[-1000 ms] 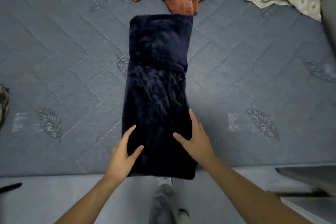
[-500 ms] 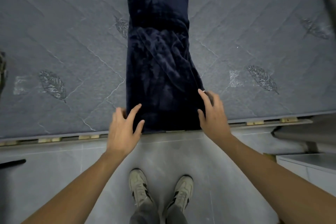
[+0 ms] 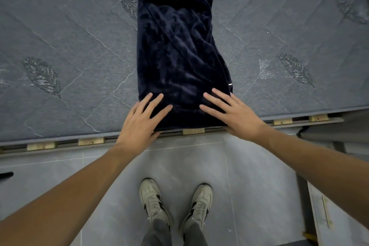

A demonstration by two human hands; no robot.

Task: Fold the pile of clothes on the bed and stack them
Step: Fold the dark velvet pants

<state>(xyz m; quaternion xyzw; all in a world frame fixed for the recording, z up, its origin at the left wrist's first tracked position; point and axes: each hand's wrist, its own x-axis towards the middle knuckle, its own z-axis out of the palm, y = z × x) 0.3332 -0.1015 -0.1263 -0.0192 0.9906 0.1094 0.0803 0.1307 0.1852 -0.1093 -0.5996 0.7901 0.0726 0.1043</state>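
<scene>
Pressing flat on the near end of the dark blue garment (image 3: 175, 50), left hand (image 3: 140, 120) at the left corner and right hand (image 3: 231, 112) at the right, fingers straight and spread apart, gripping nothing. Folded into a long strip lying on the grey mattress (image 3: 67, 50), near end right at the bed's edge (image 3: 91, 142), far end out of view at the top. Plush and slippery by the look of it, so likely to slide under flat palms rather than lift cleanly. Risky so close to the edge: a pull toward the shoes (image 3: 175, 203) could drag the end off onto the floor. Loose on the right, where a flap (image 3: 224, 70) bulges out past the strip; could spring open in the next fold and leave a lopsided bundle. Creased on top too, so may stack unevenly unless smoothed.
</scene>
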